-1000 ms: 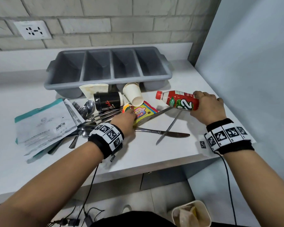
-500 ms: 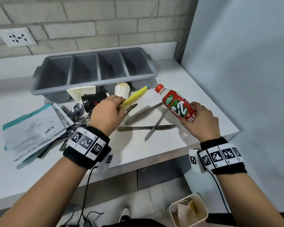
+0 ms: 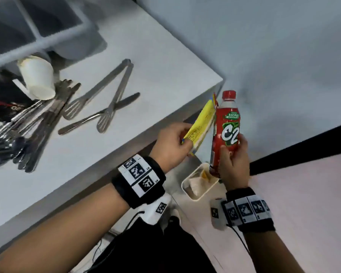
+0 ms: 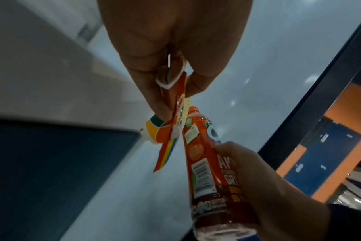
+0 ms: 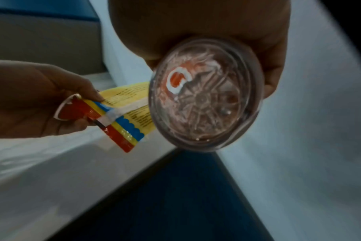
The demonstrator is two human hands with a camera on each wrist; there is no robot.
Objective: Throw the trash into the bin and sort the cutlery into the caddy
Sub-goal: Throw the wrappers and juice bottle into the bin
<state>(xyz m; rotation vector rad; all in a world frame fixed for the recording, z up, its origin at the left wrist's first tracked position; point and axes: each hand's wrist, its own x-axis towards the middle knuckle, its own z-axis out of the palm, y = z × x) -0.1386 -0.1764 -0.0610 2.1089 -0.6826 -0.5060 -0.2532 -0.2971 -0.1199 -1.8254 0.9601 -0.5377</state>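
My left hand [image 3: 177,146] pinches a yellow snack wrapper [image 3: 202,123] past the table's front right corner, above the white bin [image 3: 187,191] on the floor. Close beside it my right hand [image 3: 233,162] grips the lower part of a red C2 bottle [image 3: 226,125], held upright over the bin. In the left wrist view the wrapper [image 4: 173,117] hangs between thumb and fingers next to the bottle [image 4: 204,163]. The right wrist view looks at the bottle's clear base [image 5: 204,96] and the wrapper [image 5: 132,114]. Knives [image 3: 98,115], forks and spoons [image 3: 6,150] lie on the table. The grey caddy [image 3: 53,39] stands behind them.
A white paper cup [image 3: 37,79] lies on its side before the caddy, with a black cup [image 3: 2,107] at the left edge. The bin holds crumpled paper. The white table edge [image 3: 126,146] runs diagonally; a grey wall [image 3: 274,56] stands to the right.
Both hands lifted off the table and swung right and down past its corner, carrying the wrapper and the bottle over the bin. The bottle went from lying flat to upright.
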